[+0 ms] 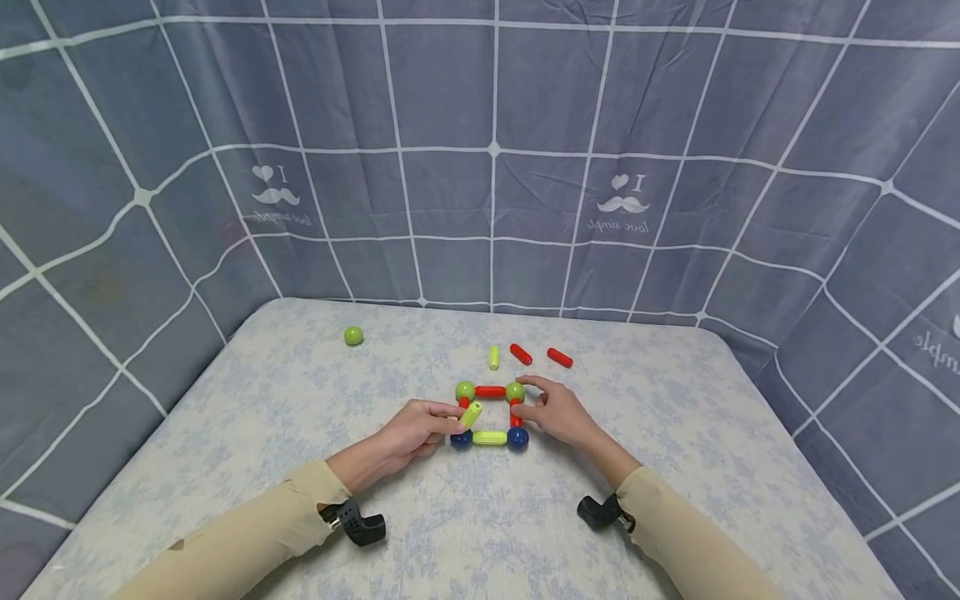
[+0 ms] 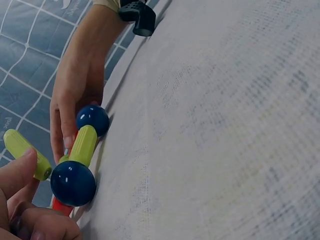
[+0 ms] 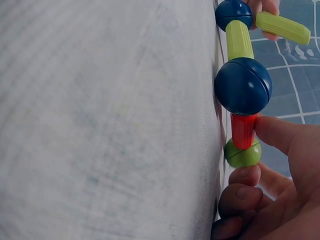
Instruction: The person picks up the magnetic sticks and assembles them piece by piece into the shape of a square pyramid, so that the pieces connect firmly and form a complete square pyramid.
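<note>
A square frame (image 1: pixel 489 414) of sticks and balls lies flat on the pale floral table (image 1: pixel 480 517): two green balls at its far corners joined by a red stick, two blue balls at its near corners joined by a yellow-green stick. The left hand (image 1: pixel 415 432) pinches a loose yellow-green stick (image 1: pixel 471 413) tilted over the frame's left side. The right hand (image 1: pixel 557 410) holds the right side, thumb and fingers curled around the red stick (image 3: pixel 243 130) there. Only the head view shows the spare pieces beyond: a green ball (image 1: pixel 353 336) far left, a yellow-green stick (image 1: pixel 494 357) and two red sticks (image 1: pixel 521 354). The wrist views show the blue balls (image 3: pixel 243 85) close up.
</note>
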### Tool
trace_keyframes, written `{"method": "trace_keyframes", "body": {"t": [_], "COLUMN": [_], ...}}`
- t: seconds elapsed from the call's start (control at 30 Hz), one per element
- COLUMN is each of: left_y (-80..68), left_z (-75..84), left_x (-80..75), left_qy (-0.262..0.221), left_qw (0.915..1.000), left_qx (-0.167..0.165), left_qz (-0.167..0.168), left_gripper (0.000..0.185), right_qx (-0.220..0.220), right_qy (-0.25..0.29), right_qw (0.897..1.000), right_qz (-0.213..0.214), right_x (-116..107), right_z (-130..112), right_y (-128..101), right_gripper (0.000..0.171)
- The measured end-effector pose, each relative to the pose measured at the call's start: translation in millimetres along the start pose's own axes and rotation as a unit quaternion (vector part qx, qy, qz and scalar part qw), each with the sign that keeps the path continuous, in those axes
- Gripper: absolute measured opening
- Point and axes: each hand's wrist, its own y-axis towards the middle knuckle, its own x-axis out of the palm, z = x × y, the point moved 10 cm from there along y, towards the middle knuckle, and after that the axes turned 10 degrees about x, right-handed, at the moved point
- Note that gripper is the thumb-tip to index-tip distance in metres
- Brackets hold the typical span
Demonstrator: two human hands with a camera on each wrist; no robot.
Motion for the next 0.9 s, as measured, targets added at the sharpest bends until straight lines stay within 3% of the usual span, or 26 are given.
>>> {"method": "trace_keyframes", "body": {"t": [0.2, 0.43, 0.53, 0.67, 0.77, 0.9], "left_y": [-1.9, -2.3, 0.1, 4.4, 4.7, 2.5], "left_z": [1.9, 1.5, 5.6, 17.1, 22.5, 23.2], "left_x": [-0.7, -4.4, -5.7, -3.7, -2.3, -3.3], "left_qy": [0.015, 0.068, 0.128, 0.206, 0.222, 0.217], "left_qw": [0.9999, 0.9975, 0.991, 0.9745, 0.9695, 0.9702], "left_qx": [0.005, 0.015, 0.039, 0.085, 0.099, 0.1], "left_qz": [-0.004, 0.004, 0.011, 0.023, 0.031, 0.037], "left_gripper": [0.043, 0.04, 0.04, 0.036, 0.029, 0.027], "right_qx": [-0.002, 0.001, 0.004, 0.009, 0.01, 0.01], "right_qy": [0.0, -0.002, -0.004, -0.003, -0.002, -0.004], "right_qw": [1.0, 1.0, 1.0, 1.0, 1.0, 1.0], "right_qz": [0.002, 0.003, 0.004, 0.005, 0.005, 0.006], "right_x": [-0.5, 0.7, 0.9, 0.3, -0.2, 0.0], "right_z": [-0.3, 1.3, 2.0, 2.4, 1.5, 0.6], "right_y": [0.5, 0.6, 0.2, -0.5, -1.1, -0.8], "right_gripper": [0.051, 0.052, 0.052, 0.052, 0.052, 0.053]}}
